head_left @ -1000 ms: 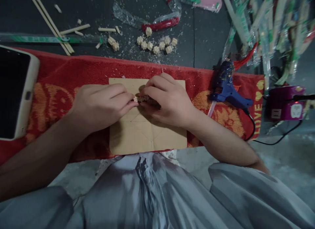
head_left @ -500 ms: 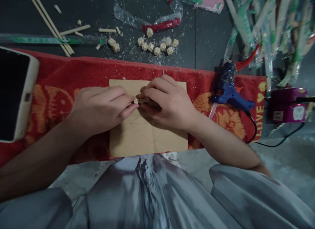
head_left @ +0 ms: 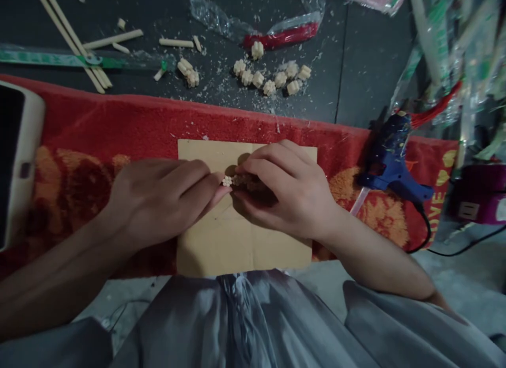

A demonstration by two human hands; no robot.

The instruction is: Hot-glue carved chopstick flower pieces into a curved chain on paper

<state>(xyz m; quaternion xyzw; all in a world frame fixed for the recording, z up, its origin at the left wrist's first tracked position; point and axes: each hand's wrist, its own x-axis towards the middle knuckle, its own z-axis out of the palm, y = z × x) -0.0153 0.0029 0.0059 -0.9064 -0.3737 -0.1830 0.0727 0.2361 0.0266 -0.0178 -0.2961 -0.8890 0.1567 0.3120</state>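
My left hand [head_left: 166, 202] is closed, with thumb and forefinger pinching a small flower-shaped cluster of wooden stick pieces [head_left: 226, 181]. Right beside it, my right hand [head_left: 294, 191] curls its fingers around a short row of similar clusters [head_left: 241, 180], partly hidden under the fingers. The pinched cluster meets the left end of that row, or nearly so; I cannot tell if they are joined. Both hands work just above a tan cardboard sheet [head_left: 245, 252] that lies on a red patterned towel [head_left: 150, 115].
Several loose stick clusters [head_left: 269, 87] lie on the dark table beyond the towel. Long wooden sticks [head_left: 71, 38] and cut pieces [head_left: 176, 42] are at the far left. A blue glue gun [head_left: 389, 157] rests at the right, its cord trailing. A phone [head_left: 29, 146] lies at the left edge.
The camera view has shifted, so the board, towel and hands sit lower in the picture. Both hands keep their grip, and the flower-shaped end of the pinched cluster shows more clearly.
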